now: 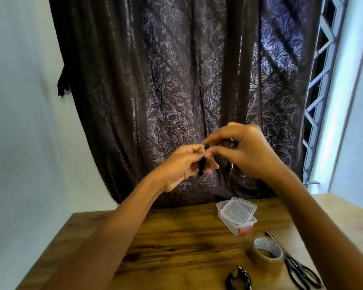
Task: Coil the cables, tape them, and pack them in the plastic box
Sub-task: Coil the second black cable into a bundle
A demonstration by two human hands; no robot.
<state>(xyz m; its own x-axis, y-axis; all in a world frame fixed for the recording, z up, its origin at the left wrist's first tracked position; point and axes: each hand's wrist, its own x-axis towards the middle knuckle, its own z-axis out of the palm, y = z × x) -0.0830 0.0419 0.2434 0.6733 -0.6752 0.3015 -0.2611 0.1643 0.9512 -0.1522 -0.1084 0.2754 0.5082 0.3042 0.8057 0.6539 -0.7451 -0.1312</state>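
Hands, left [181, 167] and right [244, 151], pinch black cable [202, 166] above lidded plastic box [237, 215], contents unclear.

2 bare forearms reach in from the bottom edge, sleeveless as far as the frame shows, ending in the left hand [180, 166] and right hand [247, 151], each with slim, unadorned fingers [215, 141].

The black cable [202, 165] is mostly hidden inside the left hand [181, 167], and the right hand [242, 150] is motion-blurred, so its grip looks closed but is unclear. The coiled cable [239, 280] and the scissors [298, 268] run off the bottom edge.
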